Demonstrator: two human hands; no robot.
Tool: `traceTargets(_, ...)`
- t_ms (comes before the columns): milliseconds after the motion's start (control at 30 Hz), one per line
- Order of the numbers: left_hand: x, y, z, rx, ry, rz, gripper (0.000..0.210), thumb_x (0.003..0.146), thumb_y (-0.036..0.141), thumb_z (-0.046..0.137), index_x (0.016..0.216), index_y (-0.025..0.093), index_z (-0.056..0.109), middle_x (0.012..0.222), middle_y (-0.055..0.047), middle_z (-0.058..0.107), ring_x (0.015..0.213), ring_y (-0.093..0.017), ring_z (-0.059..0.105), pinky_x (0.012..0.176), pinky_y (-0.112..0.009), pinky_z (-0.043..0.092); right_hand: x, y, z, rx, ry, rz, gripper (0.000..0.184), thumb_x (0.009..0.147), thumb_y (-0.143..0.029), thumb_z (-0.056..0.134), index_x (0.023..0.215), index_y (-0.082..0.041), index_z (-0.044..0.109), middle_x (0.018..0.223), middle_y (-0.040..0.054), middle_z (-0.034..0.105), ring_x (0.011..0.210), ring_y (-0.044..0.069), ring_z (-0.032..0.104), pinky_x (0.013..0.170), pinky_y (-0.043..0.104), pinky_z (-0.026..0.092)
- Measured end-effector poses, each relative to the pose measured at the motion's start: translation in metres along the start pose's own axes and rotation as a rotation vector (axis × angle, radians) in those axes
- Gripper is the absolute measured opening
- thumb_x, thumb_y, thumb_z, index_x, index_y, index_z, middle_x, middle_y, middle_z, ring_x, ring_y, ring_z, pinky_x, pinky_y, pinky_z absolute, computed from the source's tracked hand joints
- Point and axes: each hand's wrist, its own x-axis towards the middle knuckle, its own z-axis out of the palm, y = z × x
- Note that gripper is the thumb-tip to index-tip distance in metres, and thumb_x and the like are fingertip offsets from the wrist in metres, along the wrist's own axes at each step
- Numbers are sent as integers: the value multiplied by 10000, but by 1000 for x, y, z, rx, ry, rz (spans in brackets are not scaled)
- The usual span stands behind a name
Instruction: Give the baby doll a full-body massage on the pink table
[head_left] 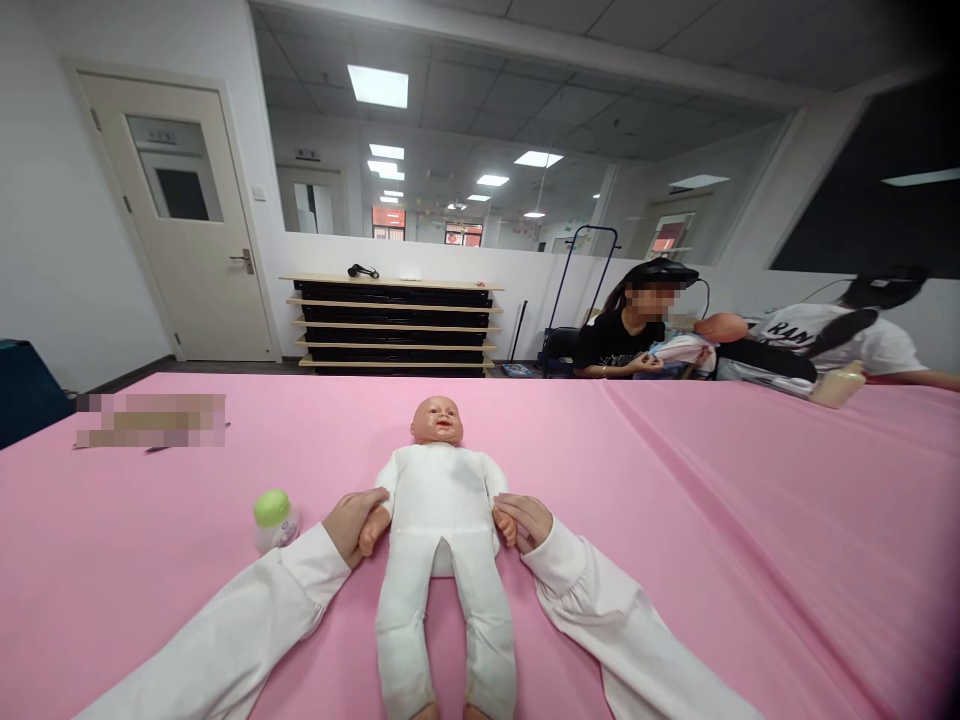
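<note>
A baby doll point(442, 490) with a bare plastic head and a white cloth body lies on its back on the pink-covered table point(637, 560), head away from me and legs toward me. My left hand point(352, 522) is closed round the doll's forearm on the left, just above its plastic hand. On the other side my right hand point(529, 520) holds the opposite forearm in the same way. Both thumbs are largely hidden. A jar with a green lid point(274, 515) stands to the left of my left sleeve.
A blurred flat item point(154, 420) lies at the table's far left. At the far right edge, a cream bottle point(838, 385) stands near two people, one with another doll point(721, 328). Behind the table are a stack of boards point(394, 325) and a blue metal rack point(592, 232).
</note>
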Motion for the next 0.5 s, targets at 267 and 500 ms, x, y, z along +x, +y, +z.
traceTargets(267,68,14,-17,-167,95,-296,328,771,332,496,1066,189,487,1058,-60,611,986,-208,562,858,-348,429,74,4,11,-362,266,-103,539,804,-374,450,1273,-116,393,1256,137,494,1150,237,480,951,404,407)
traceTargets(500,126,0,16,-81,78,-664,542,864,388,337,1343,173,203,1231,-127,520,1046,-241,554,807,-330,423,131,21,37,-446,274,329,511,850,-316,320,1330,-142,327,1292,110,459,1158,219,467,938,377,406)
